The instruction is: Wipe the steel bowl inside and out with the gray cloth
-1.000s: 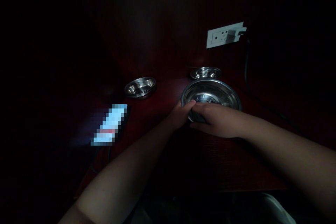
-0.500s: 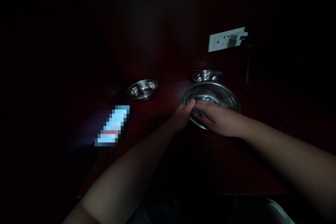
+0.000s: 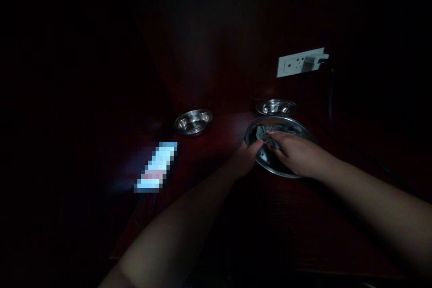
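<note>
A person works with two bare hands in a very dark room, over a dark reddish desk (image 3: 219, 144). A large shiny metal bowl (image 3: 266, 158) is in front of them, right of centre, its opening facing up; whether it rests on the desk or is held slightly above is hard to tell. The left hand (image 3: 249, 156) grips the bowl's near-left rim, thumb on the inside, the other fingers mostly hidden. The right hand (image 3: 297, 150) reaches into the bowl, closed on a bunched grey cloth (image 3: 261, 133) that lies against the inner wall.

Work on this bowl looks under way and unfinished, since the cloth is inside it and both hands are engaged. How much of the surface has been covered cannot be told.

Just behind the bowl sits a smaller metal dish (image 3: 276, 109); well to the left, what looks like a short stack of small metal bowls (image 3: 193, 122). Neither is being touched, and nothing shows whether they are done or waiting. Nearer on the left, a pixelated phone-like screen (image 3: 157, 166) glows. A white wall socket (image 3: 292, 67) holds a plug (image 3: 320, 59).
</note>
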Action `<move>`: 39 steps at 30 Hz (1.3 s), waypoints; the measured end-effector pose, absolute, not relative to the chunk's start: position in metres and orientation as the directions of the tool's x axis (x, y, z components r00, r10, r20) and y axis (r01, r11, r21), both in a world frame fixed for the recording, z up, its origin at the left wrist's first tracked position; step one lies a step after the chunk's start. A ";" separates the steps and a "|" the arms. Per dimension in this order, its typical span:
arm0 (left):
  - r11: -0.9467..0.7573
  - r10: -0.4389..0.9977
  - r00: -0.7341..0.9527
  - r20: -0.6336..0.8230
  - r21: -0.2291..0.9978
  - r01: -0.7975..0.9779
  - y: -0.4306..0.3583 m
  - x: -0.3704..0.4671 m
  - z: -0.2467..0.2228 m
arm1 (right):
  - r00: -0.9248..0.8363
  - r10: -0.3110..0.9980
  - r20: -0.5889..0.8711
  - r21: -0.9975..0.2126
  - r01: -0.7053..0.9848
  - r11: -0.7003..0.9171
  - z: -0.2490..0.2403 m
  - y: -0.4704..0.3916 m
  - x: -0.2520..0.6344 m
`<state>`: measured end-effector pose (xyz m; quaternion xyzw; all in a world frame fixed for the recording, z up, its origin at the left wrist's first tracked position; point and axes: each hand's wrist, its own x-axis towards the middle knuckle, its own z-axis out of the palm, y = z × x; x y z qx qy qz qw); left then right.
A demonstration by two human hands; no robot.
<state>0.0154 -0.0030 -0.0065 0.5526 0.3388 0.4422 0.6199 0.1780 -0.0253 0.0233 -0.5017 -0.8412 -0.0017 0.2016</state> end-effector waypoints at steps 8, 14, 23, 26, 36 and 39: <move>0.016 0.927 0.373 0.045 0.987 -0.158 -0.001 0.014 -0.012 | -0.343 0.893 0.290 -0.110 0.915 0.387 0.034 -0.025 0.181; 0.004 0.929 0.367 0.051 0.989 -0.146 -0.003 0.013 -0.009 | -0.314 0.916 0.250 -0.128 0.927 0.353 0.042 -0.028 0.181; -0.052 0.920 0.377 0.111 0.985 -0.165 -0.006 0.014 -0.004 | -0.553 0.795 0.250 -0.271 0.748 0.606 0.041 -0.031 0.176; -0.055 0.926 0.361 0.111 0.985 -0.162 -0.005 0.014 -0.008 | -0.617 0.730 0.293 -0.318 0.657 0.683 0.039 -0.032 0.174; -0.086 0.928 0.350 0.130 0.987 -0.138 -0.005 0.014 -0.004 | -0.600 0.726 0.336 -0.344 0.639 0.688 0.030 -0.029 0.172; -0.065 0.909 0.393 0.140 0.978 -0.197 -0.005 0.016 -0.003 | -0.539 0.781 0.315 -0.271 0.738 0.618 0.026 -0.026 0.174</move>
